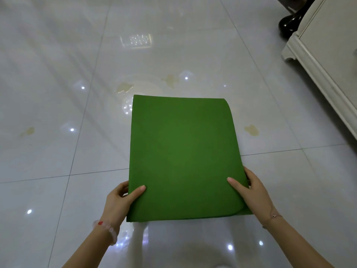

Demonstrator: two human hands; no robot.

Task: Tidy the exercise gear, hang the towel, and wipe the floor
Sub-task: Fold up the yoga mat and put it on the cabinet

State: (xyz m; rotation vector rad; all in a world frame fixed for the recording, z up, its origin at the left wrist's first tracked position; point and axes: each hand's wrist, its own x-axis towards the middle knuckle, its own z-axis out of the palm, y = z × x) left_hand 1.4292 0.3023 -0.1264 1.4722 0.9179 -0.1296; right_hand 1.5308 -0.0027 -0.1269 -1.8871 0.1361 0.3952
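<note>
A green exercise mat (181, 151), folded into a flat rectangle, is held out over the glossy white tile floor (58, 93). My left hand (121, 200) grips its left edge near the bottom, thumb on top and fingers underneath. My right hand (251, 190) grips the right edge the same way, thumb lying on the green surface. The mat's folded layers show at its lower right corner. Several yellowish wet stains mark the floor: one (124, 87) just beyond the mat's far left corner, another (252, 130) to its right.
A cream cabinet (324, 60) with a moulded base stands at the right. A black rounded object (289, 24) sits behind its far corner. Further stains lie at the left (28, 131) and beyond the mat (171, 79).
</note>
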